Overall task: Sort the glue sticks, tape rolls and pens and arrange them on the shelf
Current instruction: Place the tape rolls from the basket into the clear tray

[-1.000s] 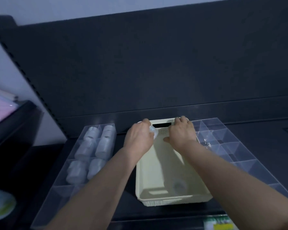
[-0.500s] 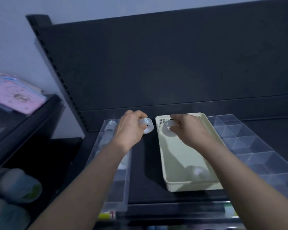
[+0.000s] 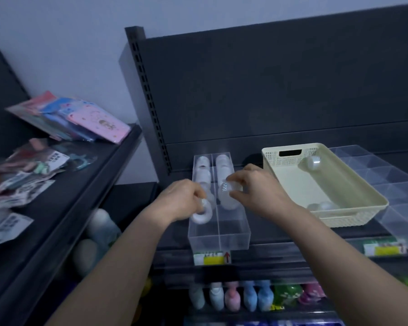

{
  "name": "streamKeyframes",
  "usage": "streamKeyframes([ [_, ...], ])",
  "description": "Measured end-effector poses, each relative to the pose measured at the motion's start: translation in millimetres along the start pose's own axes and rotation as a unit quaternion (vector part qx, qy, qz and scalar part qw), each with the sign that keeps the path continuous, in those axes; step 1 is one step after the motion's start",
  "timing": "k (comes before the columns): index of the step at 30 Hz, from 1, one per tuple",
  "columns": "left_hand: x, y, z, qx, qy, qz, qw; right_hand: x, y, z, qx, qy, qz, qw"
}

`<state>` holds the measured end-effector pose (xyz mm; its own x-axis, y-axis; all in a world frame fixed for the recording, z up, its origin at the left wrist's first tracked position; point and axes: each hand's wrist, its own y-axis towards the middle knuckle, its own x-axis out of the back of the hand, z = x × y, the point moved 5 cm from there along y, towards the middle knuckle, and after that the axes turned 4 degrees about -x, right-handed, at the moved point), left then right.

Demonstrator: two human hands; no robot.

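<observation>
Landmark: a clear acrylic organiser (image 3: 219, 228), box-shaped and split lengthwise into two lanes, sits on the dark metal shelf (image 3: 292, 234); every place below is given relative to it.
Left hand (image 3: 179, 200): its grip is clenched on a white, ring-shaped tape roll (image 3: 201, 214), held over the organiser's left lane, near the front.
Right hand (image 3: 257, 188): its grip pinches a second tape roll (image 3: 229, 188), translucent with a small checked patch, over the right lane, about halfway back.
Stock: more pale, rounded tape rolls (image 3: 203, 170) fill the rear of both lanes; the front parts show bare plastic.
Basket (image 3: 353, 215): cream plastic, rectangular, with perforated walls and a slot handle, just right of the organiser; one clear roll (image 3: 313, 163) lies at its far end and another (image 3: 323, 205) at its near end.
Divider tray (image 3: 386, 175): transparent, many-celled, further right, beyond the basket.
Price label (image 3: 212, 258): yellow and white, on the shelf edge right below the organiser.
Bottles (image 3: 245, 298): pastel, blurred, on the level beneath.
Neighbouring shelf (image 3: 99, 175): left of the organiser, carrying flat, glossy pink and blue packets (image 3: 80, 118).
</observation>
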<state>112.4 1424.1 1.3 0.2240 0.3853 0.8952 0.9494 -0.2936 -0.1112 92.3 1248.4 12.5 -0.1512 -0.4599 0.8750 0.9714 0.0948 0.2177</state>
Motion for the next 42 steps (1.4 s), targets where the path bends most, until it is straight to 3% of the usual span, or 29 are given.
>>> streamKeyframes([
  [5, -27, 0, -4, -0.061, 0.095, -0.035, 0.993, -9, -15, 15, -0.005, -0.002, 0.003, 1.0],
  [9, -37, -1, -3, -0.091, 0.097, -0.077, 0.988, -12, -22, 18, -0.01, 0.0, 0.005, 1.0],
  [14, -24, -8, 18, -0.045, -0.028, -0.105, 0.993, -21, -22, 30, 0.003, -0.005, 0.027, 1.0],
  [23, -4, -25, 35, 0.007, 0.032, -0.135, 0.99, -61, -17, 55, 0.051, -0.119, 0.106, 0.986],
  [30, 7, -25, 25, -0.001, 0.049, -0.153, 0.987, -65, -18, 54, 0.071, -0.142, 0.095, 0.983],
  [37, 1, 6, -40, -0.07, 0.009, -0.165, 0.984, -16, -14, 4, 0.019, -0.135, 0.038, 0.99],
  [42, -26, 42, -107, -0.122, -0.005, -0.134, 0.983, 27, -25, -74, -0.077, -0.157, 0.001, 0.985],
])
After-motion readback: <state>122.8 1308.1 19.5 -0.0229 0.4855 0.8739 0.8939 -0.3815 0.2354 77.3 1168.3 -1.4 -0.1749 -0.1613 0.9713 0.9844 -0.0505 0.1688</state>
